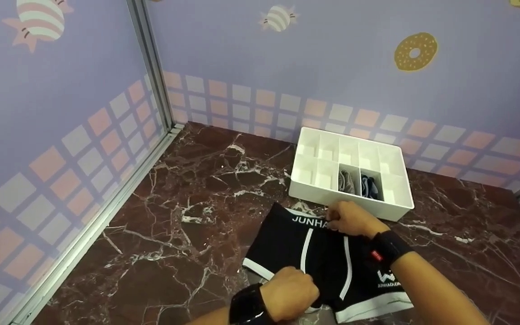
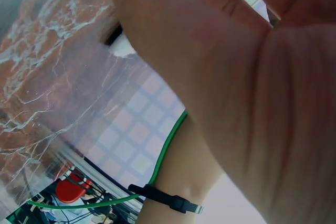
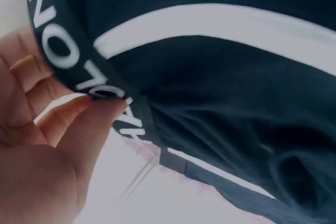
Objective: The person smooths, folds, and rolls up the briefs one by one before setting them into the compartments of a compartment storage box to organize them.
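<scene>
Black boxer briefs (image 1: 282,243) with white trim and white lettering on the waistband lie spread on the marbled surface. My right hand (image 1: 352,219) pinches the waistband (image 3: 58,45) near its middle, thumb on one side and fingers on the other in the right wrist view. Lower down, my left hand (image 1: 289,293) has its fingers curled at the crotch of the briefs; its fingertips are hidden. Just beyond the waistband stands a white divided box (image 1: 318,194). Two of its front compartments hold rolled cloth items, one grey (image 1: 345,181) and one dark blue (image 1: 369,187).
The box stands close to the back wall (image 1: 242,54), which carries a tile and sweets pattern. A second wall (image 1: 61,90) runs along the left, with a metal strip (image 1: 102,221) at its foot. Dark red marbled surface (image 1: 160,253) stretches left of the briefs.
</scene>
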`<state>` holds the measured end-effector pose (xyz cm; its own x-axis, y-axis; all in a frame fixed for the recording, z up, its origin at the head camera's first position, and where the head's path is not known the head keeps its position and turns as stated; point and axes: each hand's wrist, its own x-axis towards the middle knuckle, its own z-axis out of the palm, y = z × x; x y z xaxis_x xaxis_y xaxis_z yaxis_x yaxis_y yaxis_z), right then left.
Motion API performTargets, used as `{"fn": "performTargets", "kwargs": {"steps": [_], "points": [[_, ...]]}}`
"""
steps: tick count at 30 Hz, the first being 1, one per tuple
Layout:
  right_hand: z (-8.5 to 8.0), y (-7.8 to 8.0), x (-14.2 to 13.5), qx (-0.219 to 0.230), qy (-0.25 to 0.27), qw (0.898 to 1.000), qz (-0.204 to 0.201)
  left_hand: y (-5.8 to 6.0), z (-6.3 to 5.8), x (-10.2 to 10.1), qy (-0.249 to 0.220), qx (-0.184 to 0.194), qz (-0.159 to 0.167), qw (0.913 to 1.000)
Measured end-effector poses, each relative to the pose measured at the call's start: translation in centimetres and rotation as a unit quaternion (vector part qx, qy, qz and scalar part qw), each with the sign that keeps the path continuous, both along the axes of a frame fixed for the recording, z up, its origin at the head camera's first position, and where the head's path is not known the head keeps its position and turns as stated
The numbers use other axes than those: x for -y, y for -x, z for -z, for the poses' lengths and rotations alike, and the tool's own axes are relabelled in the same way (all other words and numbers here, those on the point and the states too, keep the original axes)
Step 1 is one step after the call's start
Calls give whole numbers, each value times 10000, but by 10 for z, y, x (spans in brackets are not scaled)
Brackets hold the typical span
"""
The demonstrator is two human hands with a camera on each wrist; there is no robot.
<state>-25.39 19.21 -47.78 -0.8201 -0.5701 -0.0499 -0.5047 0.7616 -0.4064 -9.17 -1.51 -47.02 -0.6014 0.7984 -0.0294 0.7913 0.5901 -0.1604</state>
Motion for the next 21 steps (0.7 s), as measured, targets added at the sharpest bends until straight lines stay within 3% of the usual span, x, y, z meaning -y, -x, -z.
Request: {"fn": "performTargets", "kwargs": {"steps": [3,8,13,15,17,21], "points": [[5,0,-2,160,-158,9997,-74,0,0,0,42,81,55,9999],[10,-3,-1,48,-272,9996,-50,2,-1,1,5,117,153,9998],[9,-7,9,-747,-685,9948,-106,7,-12,11,-272,718,-41,9970],[7,-8,14,-1182,-862,9891,-173,10,-20,20,-452,971,-211,9940],[4,-9,22,-1503,-949,9837,-268,15,-25,31,-642,951,-460,9923],[-5,-9,43,-1879,-941,9766,-464,25,-26,56,-1048,348,-1325,9850]]}}
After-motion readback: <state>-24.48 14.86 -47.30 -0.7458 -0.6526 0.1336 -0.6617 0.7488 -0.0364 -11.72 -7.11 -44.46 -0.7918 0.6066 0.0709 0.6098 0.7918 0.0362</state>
